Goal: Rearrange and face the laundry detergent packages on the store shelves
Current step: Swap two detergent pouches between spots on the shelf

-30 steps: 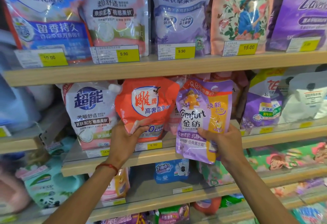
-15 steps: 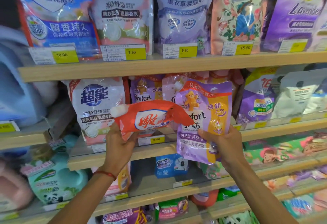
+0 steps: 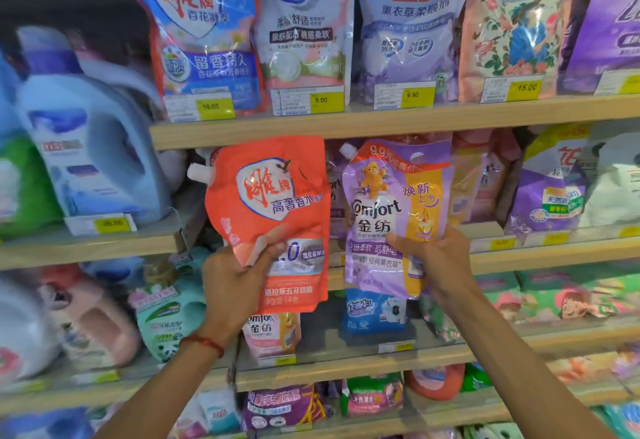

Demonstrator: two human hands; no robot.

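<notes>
- The 10.00 price tag (image 3: 200, 108), white with a yellow patch, is leftmost in the upper row of tags.
- The left 9.90 tag (image 3: 309, 101) and the right 9.90 tag (image 3: 404, 94) follow to its right, well apart.
- The 15.00 tag (image 3: 512, 88) lies further right.
- A pale blue jug (image 3: 93, 147) with a handle stands upright at the far left, with a green jug (image 3: 20, 185) just beside it.
- A blurred tag (image 3: 100, 224) sits below the pale blue jug.
- Lower down, a pink jug (image 3: 100, 327) and a mint jug (image 3: 169, 321) with a panda on its label stand side by side.
- A red thread bracelet (image 3: 204, 343) shows low, left of centre.
</notes>
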